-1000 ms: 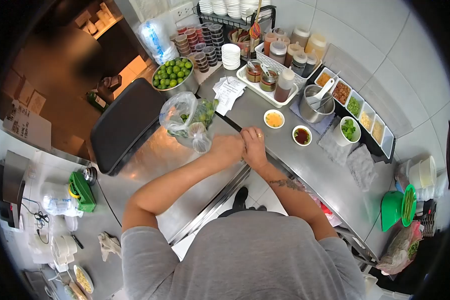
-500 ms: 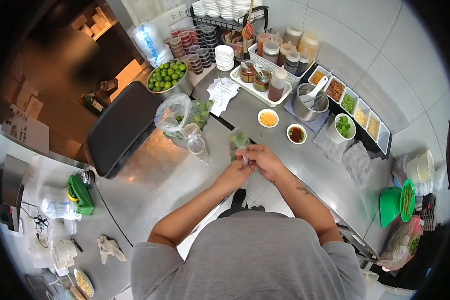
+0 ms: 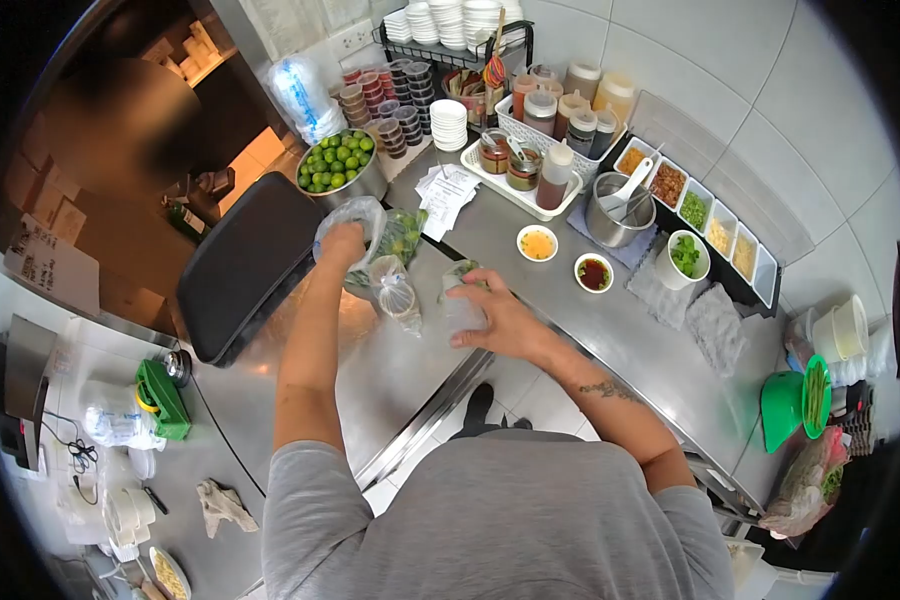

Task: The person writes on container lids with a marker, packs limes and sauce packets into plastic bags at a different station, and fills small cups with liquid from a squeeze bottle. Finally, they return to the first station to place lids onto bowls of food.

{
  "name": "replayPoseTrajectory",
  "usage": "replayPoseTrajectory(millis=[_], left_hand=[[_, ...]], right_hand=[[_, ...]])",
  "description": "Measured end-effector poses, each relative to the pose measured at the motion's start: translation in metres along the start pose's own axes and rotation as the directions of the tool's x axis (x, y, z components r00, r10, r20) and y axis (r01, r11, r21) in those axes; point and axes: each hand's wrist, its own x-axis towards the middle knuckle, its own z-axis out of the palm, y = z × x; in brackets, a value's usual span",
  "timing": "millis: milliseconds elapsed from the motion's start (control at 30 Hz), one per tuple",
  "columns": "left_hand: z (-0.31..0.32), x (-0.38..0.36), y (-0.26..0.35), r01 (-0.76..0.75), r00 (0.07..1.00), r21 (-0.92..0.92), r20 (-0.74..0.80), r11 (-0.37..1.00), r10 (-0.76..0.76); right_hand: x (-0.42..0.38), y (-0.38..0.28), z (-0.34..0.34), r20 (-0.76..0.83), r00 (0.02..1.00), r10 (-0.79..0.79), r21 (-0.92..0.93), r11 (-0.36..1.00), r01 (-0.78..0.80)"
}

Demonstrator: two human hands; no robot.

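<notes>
My left hand point(image 3: 342, 247) is at the mouth of a clear plastic bag point(image 3: 368, 213), and its fingers are hidden by the plastic and the hand itself. Green leafy pieces point(image 3: 402, 235) show through the bag's right side. My right hand point(image 3: 500, 318) has its fingers apart beside a small clear bag point(image 3: 462, 312) with something green in its far end. Whether the fingertips touch that plastic is hard to make out. Between the two hands stands a knotted clear bag point(image 3: 395, 290) with pale contents.
Behind the bags is a steel bowl of limes point(image 3: 337, 162), with a black tray point(image 3: 245, 265) to its left. Sauce bowls point(image 3: 537, 243) sit right of centre, near a steel pot point(image 3: 620, 215) and a cup of herbs point(image 3: 684, 258). Paper slips point(image 3: 447, 198) lie behind.
My left hand has left the small bag and moved left to the larger bag's mouth. The right hand's fingers have spread, and the small bag now lies lower and left of them.
</notes>
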Motion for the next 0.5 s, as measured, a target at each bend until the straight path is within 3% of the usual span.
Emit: replayPoseTrajectory(millis=[67, 133, 267, 300, 367, 433, 500], left_hand=[[0.005, -0.002, 0.003, -0.019, 1.0, 0.017, -0.013, 1.0, 0.019], [0.004, -0.004, 0.001, -0.04, 0.996, -0.023, -0.075, 0.999, 0.039], [-0.008, -0.012, 0.004, -0.097, 0.995, -0.057, 0.003, 0.994, 0.097], [-0.007, -0.007, 0.002, -0.118, 0.993, -0.023, 0.03, 0.993, 0.118], [-0.002, -0.001, -0.005, -0.122, 0.992, -0.016, 0.036, 0.992, 0.122], [-0.004, 0.001, -0.007, -0.091, 0.996, -0.071, -0.018, 0.993, 0.09], [-0.007, -0.006, -0.014, -0.026, 0.934, -0.316, -0.345, 0.949, -0.09]], right_hand=[[-0.004, 0.008, -0.001, 0.026, 0.994, -0.108, 0.025, 0.994, 0.107], [0.002, 0.017, 0.001, 0.0, 0.995, -0.097, 0.046, 0.994, 0.097], [0.023, 0.006, 0.001, -0.1, 0.995, 0.009, 0.114, 0.994, 0.003], [0.03, 0.0, -0.001, -0.083, 0.989, 0.124, 0.313, 0.945, -0.093], [0.044, -0.008, -0.006, 0.028, 0.943, 0.33, 0.657, 0.705, -0.266], [0.057, -0.007, -0.014, 0.088, 0.927, 0.365, 0.76, 0.577, -0.3], [0.063, -0.009, -0.021, 0.125, 0.922, 0.366, 0.812, 0.496, -0.307]])
